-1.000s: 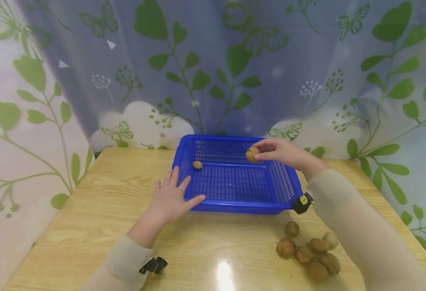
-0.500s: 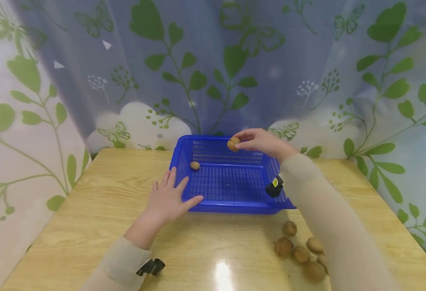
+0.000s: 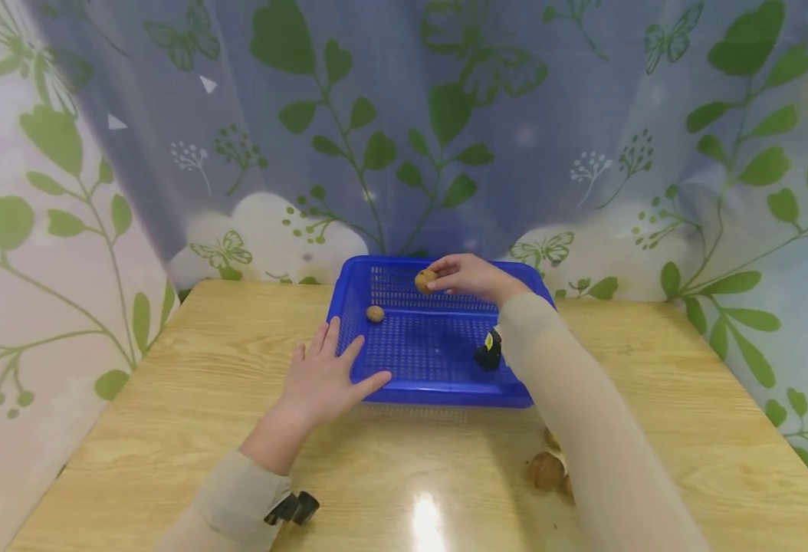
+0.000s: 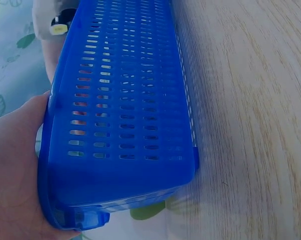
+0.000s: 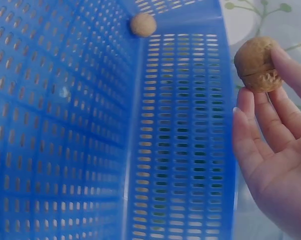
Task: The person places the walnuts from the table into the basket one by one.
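Note:
A blue slotted plastic basket point(image 3: 438, 395) stands on the wooden table. My right hand point(image 3: 469, 276) pinches a walnut point(image 3: 425, 281) between thumb and fingertips, over the back part of the basket. The right wrist view shows the held walnut point(image 5: 259, 64) with a seam and rough brown shell. Another walnut point(image 3: 375, 313) lies inside the basket at its back left corner. My left hand point(image 3: 321, 383) rests on the basket's left rim with fingers spread; in the left wrist view the hand point(image 4: 15, 165) lies along that rim.
More walnuts point(image 3: 546, 470) lie on the table point(image 3: 390, 475) at the front right, partly hidden behind the right sleeve point(image 3: 583, 399). A curtain point(image 3: 404, 138) with leaf and butterfly prints hangs right behind the table.
My right hand has carried the walnut leftward across the basket, then slightly lower. The right sleeve now covers more of the walnuts on the table. My left hand has stayed at the rim.

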A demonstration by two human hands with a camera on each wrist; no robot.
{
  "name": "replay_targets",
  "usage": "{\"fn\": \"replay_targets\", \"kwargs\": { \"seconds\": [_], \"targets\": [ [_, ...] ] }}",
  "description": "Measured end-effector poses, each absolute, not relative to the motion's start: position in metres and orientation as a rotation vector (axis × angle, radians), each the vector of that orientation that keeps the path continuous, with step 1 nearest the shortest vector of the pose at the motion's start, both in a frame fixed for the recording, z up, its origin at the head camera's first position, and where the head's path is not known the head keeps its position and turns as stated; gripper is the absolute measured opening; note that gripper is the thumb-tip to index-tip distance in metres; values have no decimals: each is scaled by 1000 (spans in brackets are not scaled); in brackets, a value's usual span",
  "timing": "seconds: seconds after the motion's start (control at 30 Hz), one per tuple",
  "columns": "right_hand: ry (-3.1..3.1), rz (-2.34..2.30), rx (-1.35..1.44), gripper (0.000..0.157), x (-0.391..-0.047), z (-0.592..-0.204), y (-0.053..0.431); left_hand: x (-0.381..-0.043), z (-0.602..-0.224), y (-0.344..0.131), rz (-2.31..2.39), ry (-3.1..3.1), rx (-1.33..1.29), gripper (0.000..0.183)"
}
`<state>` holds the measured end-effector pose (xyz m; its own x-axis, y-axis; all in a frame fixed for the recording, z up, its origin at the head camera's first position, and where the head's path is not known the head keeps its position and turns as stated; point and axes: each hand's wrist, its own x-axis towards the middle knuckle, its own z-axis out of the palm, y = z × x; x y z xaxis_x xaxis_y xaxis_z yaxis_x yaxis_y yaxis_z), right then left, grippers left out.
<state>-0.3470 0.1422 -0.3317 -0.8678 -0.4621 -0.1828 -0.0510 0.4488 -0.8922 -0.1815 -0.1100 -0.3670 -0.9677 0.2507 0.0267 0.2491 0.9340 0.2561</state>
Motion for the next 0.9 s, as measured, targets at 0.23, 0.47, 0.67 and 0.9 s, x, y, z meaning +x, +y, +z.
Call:
{"fn": "replay_targets", "kwargs": {
  "seconds": [0.23,0.47,0.67,0.9],
  "targets": [
    [2295,-1351,-409,45,-353,-349,128,-184,-369,-109,417,3088,403,90],
    [2392,-1193,-457,48,-352,-361,115,-183,-373,-110,412,3096,410,91],
    [2376,-1114,-374,49,-361,-374,108,-181,-373,-110,419,3097,413,90],
    [2313,-1129,-370,52,-433,-454,109,-182,-371,-109,409,3104,412,89]
  ]
}}
